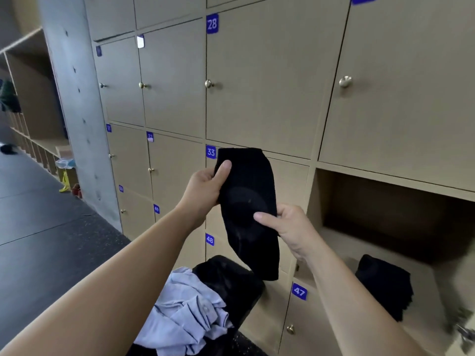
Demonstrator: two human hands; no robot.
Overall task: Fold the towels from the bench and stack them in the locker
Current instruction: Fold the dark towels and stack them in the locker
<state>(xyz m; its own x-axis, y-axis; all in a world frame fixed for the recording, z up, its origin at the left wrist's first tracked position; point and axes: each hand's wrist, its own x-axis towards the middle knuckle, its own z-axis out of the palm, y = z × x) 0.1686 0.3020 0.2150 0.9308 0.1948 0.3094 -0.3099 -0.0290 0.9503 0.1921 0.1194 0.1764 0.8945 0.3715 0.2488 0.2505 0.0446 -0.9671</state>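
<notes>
Mid-fold at the lockers: we hold a black towel (249,201) up at centre frame, narrowed to a long strip that hangs in front of door 33. Our left hand (205,186) pinches its upper left edge, thumb on the front and fingers curled behind. Our right hand (293,227) pinches the right edge lower down in the same way.

We judge the fold only part done. The strip needs its loose lower end brought up to the top, then a carry to the right and down into the open locker (317,201) at right of frame. There one folded black towel (383,283) lies on the floor of the compartment, ready to be stacked on.

At bottom centre the bench (246,343) carries what is left: another black towel (228,283), unfolded, touching a crumpled pale blue garment (185,312). The hanging tail of our strip ends just above that heap and could drag on it.

Nothing appears to block the locker mouth. A blurred metal fitting at the lower right edge cannot be made out.
</notes>
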